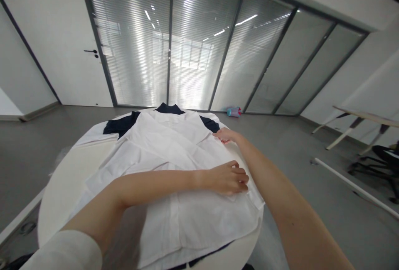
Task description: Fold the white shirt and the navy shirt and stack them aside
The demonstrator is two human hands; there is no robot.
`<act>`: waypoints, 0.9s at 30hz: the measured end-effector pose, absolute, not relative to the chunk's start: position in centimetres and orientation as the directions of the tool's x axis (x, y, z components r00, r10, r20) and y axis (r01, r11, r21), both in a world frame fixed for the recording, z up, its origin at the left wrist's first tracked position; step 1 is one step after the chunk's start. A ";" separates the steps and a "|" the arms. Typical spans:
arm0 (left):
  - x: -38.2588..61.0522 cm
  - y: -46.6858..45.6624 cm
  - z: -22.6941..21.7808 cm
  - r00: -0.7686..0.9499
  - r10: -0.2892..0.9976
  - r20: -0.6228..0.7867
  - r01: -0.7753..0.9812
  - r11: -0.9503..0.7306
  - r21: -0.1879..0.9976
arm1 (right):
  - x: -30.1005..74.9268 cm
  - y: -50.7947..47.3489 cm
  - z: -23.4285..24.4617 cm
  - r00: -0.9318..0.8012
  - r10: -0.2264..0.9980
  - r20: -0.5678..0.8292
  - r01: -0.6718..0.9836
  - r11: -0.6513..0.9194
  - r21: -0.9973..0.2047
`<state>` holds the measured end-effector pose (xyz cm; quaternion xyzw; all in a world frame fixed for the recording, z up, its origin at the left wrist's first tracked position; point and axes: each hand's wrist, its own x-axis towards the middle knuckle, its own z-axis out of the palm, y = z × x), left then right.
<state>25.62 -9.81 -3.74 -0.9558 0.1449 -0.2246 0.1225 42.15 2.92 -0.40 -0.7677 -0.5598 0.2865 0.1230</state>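
A white shirt [168, 141] lies spread on a round white table [62, 195], its collar end pointing away from me. Beneath it, dark navy cloth [121, 125] shows at the far edge and at both shoulders. My left hand [230, 177] reaches across the shirt, its fingers curled closed on the fabric near the right side. Farther off, my right hand [226, 135] is closed at the right shoulder and pinches the white cloth there. Its fingertips are partly hidden by the hand itself.
Behind the table stands a glass partition with blinds [193, 54], with a white door [65, 45] to its left. A blue and pink object [233, 112] lies on the floor by the glass. At right are another table [368, 116] and a black wheeled chair base [374, 170].
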 end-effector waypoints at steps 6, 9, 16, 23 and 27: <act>21.3 -10.9 -1.4 0.809 -0.329 0.488 -0.165 -0.922 -0.349 | 40.7 5.7 -0.6 0.283 0.934 -0.219 0.754 -0.358 -0.550; 18.4 -11.7 -0.3 0.789 -0.288 0.542 -0.091 -0.928 -0.361 | 39.1 7.9 -0.5 0.303 0.930 -0.208 0.745 -0.367 -0.557; 12.1 -14.1 -1.1 0.736 -0.171 0.655 0.046 -0.953 -0.300 | 32.6 13.2 -0.7 0.251 0.962 -0.105 0.849 -0.270 -0.454; 7.3 -16.6 -2.7 0.818 -0.041 0.574 0.098 -0.973 -0.209 | 24.7 14.8 -2.7 -0.032 1.000 0.002 0.955 0.031 -0.294; 5.7 -16.6 -5.1 0.844 0.035 0.535 0.153 -0.972 -0.177 | 22.7 15.0 -4.6 -0.059 0.997 -0.050 0.973 0.046 -0.226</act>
